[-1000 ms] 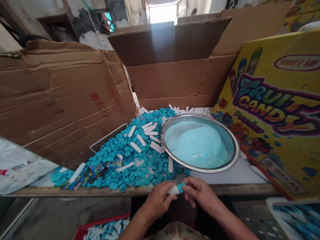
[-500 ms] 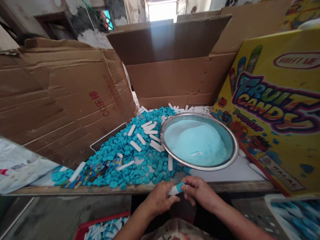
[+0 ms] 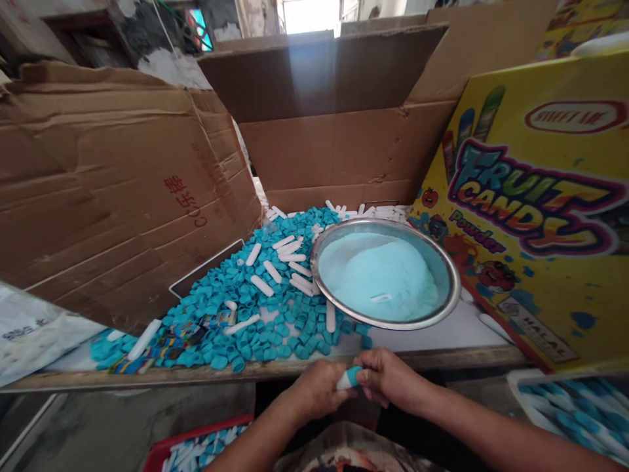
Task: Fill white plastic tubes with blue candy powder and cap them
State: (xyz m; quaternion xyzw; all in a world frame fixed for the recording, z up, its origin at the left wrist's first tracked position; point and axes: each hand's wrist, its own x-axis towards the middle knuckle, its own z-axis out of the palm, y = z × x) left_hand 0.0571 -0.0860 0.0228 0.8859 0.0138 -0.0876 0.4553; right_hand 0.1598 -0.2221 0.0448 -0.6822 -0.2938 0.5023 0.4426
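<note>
My left hand (image 3: pixel 317 392) and my right hand (image 3: pixel 388 377) meet just below the table's front edge, both closed on one small white tube with a blue cap (image 3: pixel 349 378). The left fingers wrap the white body; the right fingertips pinch the blue cap end. Beyond them on the table stands a steel bowl (image 3: pixel 445 301) of pale blue powder (image 3: pixel 378 275) with a white tube lying in it. A heap of loose blue caps (image 3: pixel 265 314) and scattered white tubes (image 3: pixel 261 286) lies left of the bowl.
Opened cardboard boxes (image 3: pixel 122 190) wall in the left and back. A yellow "Fruit Candy" carton (image 3: pixel 535 216) leans at the right. A red tray of capped tubes (image 3: pixel 196 449) sits low left, another tray of tubes (image 3: pixel 574 413) low right. A plastic bag (image 3: pixel 29 328) lies far left.
Both hands have stayed together on the tube, shifting slightly down and right; more of the tube's white body is covered by the left hand. The camera has tilted a little.
</note>
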